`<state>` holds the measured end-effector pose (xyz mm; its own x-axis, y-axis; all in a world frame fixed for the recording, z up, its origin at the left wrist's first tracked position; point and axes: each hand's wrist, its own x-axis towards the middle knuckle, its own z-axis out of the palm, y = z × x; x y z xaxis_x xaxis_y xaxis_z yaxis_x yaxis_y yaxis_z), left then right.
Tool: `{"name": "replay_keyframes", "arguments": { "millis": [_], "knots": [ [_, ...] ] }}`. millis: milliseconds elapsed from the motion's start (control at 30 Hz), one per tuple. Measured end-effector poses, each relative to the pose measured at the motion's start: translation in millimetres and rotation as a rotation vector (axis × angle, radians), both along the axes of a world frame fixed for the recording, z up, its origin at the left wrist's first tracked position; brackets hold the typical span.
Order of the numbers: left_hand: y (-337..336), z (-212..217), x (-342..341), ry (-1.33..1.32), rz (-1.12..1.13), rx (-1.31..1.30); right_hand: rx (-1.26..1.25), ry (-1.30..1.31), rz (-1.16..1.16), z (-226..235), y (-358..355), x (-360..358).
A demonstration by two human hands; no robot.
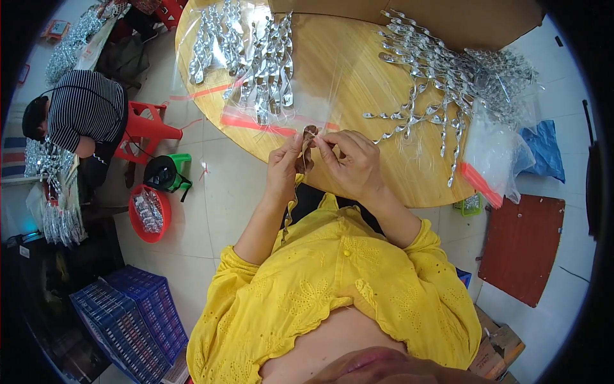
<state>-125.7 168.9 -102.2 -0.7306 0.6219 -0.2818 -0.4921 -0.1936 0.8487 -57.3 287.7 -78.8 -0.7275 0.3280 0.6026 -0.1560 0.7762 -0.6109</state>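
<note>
Left hand (284, 162) and right hand (354, 163) pinch 1 twisted strip (305, 165) near 1 table (358, 83).

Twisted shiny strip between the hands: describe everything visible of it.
The twisted, shiny, metallic-looking strip shows brown and yellowish tones along its spiral. The left hand and right hand hold it by fingertips near its top, at the near edge of the wood-patterned table; below, it seems to dangle toward the yellow blouse.
</note>
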Motion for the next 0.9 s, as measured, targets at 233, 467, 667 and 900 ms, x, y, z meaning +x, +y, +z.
{"name": "replay_keyframes", "arguments": {
  "millis": [233,467,667,900],
  "knots": [
    [2.0,2.5,1.6,-0.014,0.028,-0.018,0.006,0.013,0.002,-1.2,-0.6,-0.3],
    [2.1,6.8,2.8,0.014,0.012,-0.026,0.003,0.007,0.004,-0.9,-1.1,-2.6],
    [-4.4,0.1,2.3,0.026,-0.046,-0.006,-0.003,-0.038,0.051,-6.7,-1.2,-0.9],
    [-5.3,-4.9,5.5,-0.109,-0.052,0.034,-0.359,-0.228,0.139,0.1,2.2,4.2]
  ]
}}
